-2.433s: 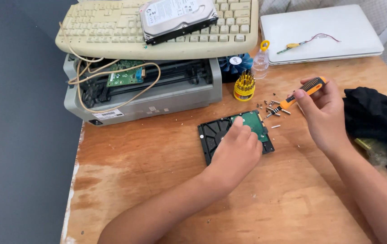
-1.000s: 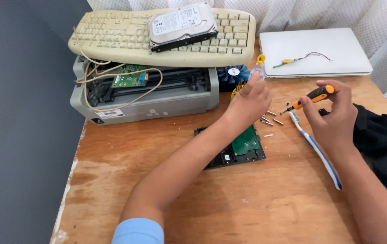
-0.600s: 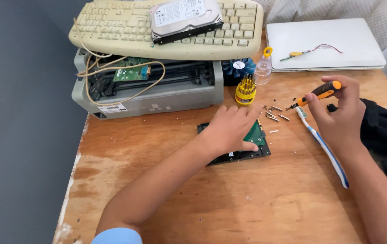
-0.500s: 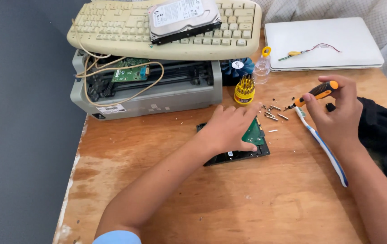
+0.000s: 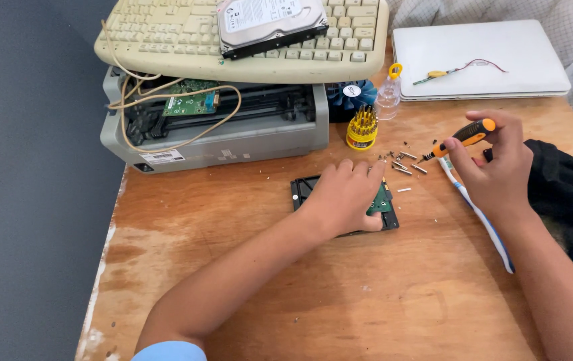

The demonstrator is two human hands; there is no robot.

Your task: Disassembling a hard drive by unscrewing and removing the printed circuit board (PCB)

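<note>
Near the middle of the frame the left hand (image 5: pixel 346 197) lies flat, palm down, fingers together, pressing on a black hard drive (image 5: pixel 306 190) that rests on the wooden worktop (image 5: pixel 380 294); a strip of the drive's green circuit board (image 5: pixel 383 200) shows at the hand's right edge. To the right, the right hand (image 5: pixel 497 167) is closed around an orange-and-black screwdriver (image 5: pixel 460 139), its tip pointing down and left toward a scatter of small screws (image 5: pixel 403 164) lying just above the drive. A white and blue toothbrush (image 5: pixel 480 217) lies diagonally on the worktop under that wrist, and a black cloth (image 5: pixel 570 194) sits at the right edge of the frame. Just above the screws stands a round yellow holder of screwdriver bits (image 5: pixel 362 127), with a small clear bottle (image 5: pixel 388 97) beside it. In the upper left an opened grey printer (image 5: pixel 233 137) carries a beige keyboard (image 5: pixel 186 40), and a second hard drive (image 5: pixel 269 20) lies on the keys. A closed white laptop (image 5: pixel 480 60) fills the upper right
</note>
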